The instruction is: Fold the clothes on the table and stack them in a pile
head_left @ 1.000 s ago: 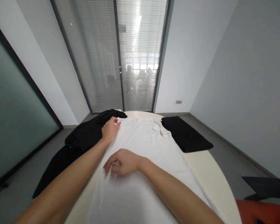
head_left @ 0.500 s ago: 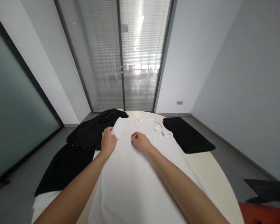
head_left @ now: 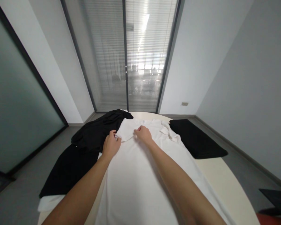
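A white T-shirt [head_left: 133,175] lies spread lengthwise over the table, its neck end at the far side. My left hand [head_left: 111,145] is closed on the shirt's left edge, by the sleeve, with the fingertips partly hidden. Up near the shoulder, my right hand [head_left: 143,134] pinches the sleeve hem between thumb and fingers. A flap of white sleeve cloth [head_left: 125,130] stretches between both hands. The other sleeve [head_left: 170,133] lies rumpled and folded inward on the right.
Dark clothes [head_left: 93,132] lie heaped along the table's left side, white cloth [head_left: 50,202] showing below them. A flat black folded item [head_left: 196,139] rests at the right. The pale table [head_left: 224,181] has a curved edge. Beyond it stands a glass partition with blinds [head_left: 105,62].
My right hand has moved away from me toward the collar, drawing the sleeve hem with it. My left hand stays at the shirt's left edge. The camera view has shifted slightly left.
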`<state>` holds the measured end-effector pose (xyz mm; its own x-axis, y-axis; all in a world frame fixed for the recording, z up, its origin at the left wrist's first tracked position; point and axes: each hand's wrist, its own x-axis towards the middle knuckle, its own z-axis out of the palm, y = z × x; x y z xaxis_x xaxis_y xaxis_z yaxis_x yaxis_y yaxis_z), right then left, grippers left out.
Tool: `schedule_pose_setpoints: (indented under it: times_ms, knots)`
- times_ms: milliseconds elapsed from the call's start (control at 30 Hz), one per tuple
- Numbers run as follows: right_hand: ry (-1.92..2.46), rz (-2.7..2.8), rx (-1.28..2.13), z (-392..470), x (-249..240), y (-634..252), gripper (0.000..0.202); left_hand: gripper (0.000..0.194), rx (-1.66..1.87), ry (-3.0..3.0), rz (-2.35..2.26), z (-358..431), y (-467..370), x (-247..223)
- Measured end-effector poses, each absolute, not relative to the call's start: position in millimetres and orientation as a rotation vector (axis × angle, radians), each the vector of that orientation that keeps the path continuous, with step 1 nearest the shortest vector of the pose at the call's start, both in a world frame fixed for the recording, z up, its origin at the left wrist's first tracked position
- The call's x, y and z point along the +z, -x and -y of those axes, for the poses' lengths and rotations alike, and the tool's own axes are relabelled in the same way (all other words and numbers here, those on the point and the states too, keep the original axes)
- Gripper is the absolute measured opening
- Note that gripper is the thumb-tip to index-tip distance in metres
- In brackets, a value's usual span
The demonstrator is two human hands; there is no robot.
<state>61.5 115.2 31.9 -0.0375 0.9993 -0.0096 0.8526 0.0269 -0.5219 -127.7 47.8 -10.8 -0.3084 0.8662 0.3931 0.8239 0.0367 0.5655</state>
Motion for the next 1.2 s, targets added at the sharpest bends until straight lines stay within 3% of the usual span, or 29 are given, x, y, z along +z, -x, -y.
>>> schedule_pose_setpoints:
  times_ms: [267,433,667,1000,1200]
  knots:
    - [1.79,2.083,0.65,-136,37,-79,0.022,0.02,1.001,-1.903,-2.283,-43,123,2]
    - [1.704,2.077,0.577,-153,41,-56,0.025,0.021,0.948,-1.884,-2.337,-43,123,3]
    - [1.587,2.012,0.62,-189,28,-19,0.045,0.023,0.941,-1.883,-2.362,-45,124,0]
    - [1.339,1.875,0.818,-226,16,3,0.031,0.024,0.843,-1.874,-2.397,-44,123,4]
    - [1.161,1.893,0.839,-231,15,21,0.035,0.032,1.0,-1.911,-2.217,-45,125,1]
